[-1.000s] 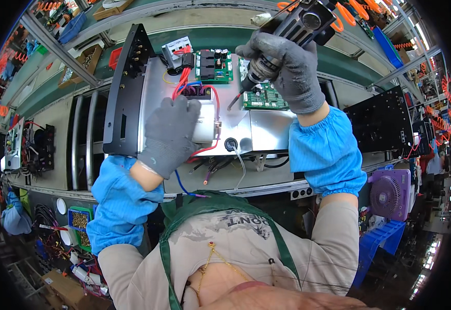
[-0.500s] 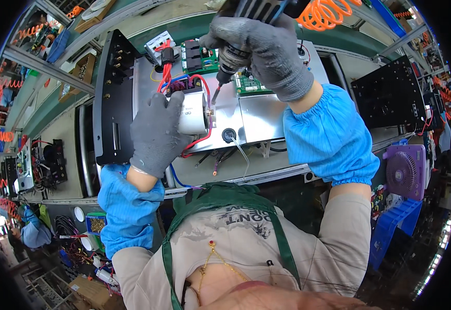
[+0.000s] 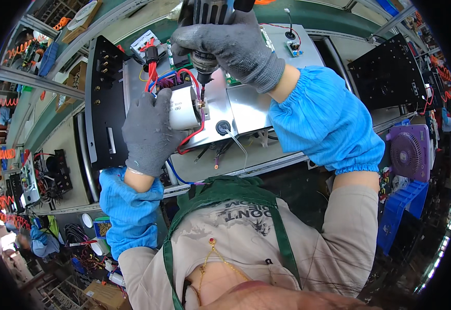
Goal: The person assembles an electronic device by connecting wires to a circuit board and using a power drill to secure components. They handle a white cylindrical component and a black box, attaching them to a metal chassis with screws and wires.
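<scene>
My right hand (image 3: 238,49), in a grey work glove, is wrapped round a power screwdriver (image 3: 205,62) pointing downward. Its bit meets the terminal end of a white cylindrical capacitor (image 3: 182,109), where a red wire runs. My gloved left hand (image 3: 150,129) grips the capacitor from its left side; the thumb and part of the fingers are hidden from above. Both lie over an open metal chassis (image 3: 246,106) with a black front panel (image 3: 100,103) on its left. Red wires (image 3: 153,70) bundled through a black ring run behind the left hand.
A round black grommet (image 3: 223,127) with a grey cable sits in the chassis near its front edge. Another black panelled unit (image 3: 388,75) stands to the right on the bench. A purple fan (image 3: 409,152) and a blue plastic stool (image 3: 402,206) are at the far right.
My right hand has brought the screwdriver left, and its bit now meets the capacitor's terminal. My left hand stays on the capacitor. The whole view has shifted slightly.
</scene>
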Available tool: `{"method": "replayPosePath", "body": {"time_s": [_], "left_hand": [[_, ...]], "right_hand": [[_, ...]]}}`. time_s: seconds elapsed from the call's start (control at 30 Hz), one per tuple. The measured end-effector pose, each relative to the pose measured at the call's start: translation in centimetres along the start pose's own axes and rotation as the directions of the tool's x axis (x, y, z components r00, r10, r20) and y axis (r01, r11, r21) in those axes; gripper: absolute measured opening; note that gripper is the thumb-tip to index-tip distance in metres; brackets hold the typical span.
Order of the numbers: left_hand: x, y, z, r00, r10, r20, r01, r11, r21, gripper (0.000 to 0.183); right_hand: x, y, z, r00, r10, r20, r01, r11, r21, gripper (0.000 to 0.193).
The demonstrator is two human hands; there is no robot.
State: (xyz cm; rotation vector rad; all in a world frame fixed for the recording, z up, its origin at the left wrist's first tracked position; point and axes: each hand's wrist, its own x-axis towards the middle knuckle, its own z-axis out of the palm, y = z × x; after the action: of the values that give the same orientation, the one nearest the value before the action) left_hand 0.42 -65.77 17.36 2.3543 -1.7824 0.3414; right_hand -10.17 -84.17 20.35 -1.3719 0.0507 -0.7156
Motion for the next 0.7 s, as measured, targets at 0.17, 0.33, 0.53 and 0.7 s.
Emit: {"method": "replayPosePath", "body": {"time_s": [0.17, 0.33, 0.53, 0.7], "left_hand": [[0.0, -0.1, 0.0, 1.000, 0.021, -0.011, -0.021, 1.000, 0.003, 0.075], [-0.1, -0.2, 0.1, 0.999, 0.024, -0.029, -0.024, 0.999, -0.026, 0.075], [0.2, -0.3, 0.3, 0.996, 0.045, -0.078, -0.048, 0.998, -0.029, 0.067], [-0.2, -0.5, 0.4, 1.000, 0.001, -0.008, -0.001, 0.999, -0.046, 0.065]], "right_hand": [[-0.3, -0.6, 0.6, 1.000, -0.006, -0.012, 0.004, 0.990, -0.143, 0.026], [-0.2, 0.0, 1.0, 0.997, -0.060, -0.057, 0.044, 0.968, -0.249, 0.035], [-0.9, -0.6, 2.4, 0.993, -0.115, 0.006, 0.108, 0.913, -0.394, 0.037], [-0.8, -1.2, 2.6, 0.988, 0.019, 0.154, 0.027, 0.955, -0.295, 0.034]]}}
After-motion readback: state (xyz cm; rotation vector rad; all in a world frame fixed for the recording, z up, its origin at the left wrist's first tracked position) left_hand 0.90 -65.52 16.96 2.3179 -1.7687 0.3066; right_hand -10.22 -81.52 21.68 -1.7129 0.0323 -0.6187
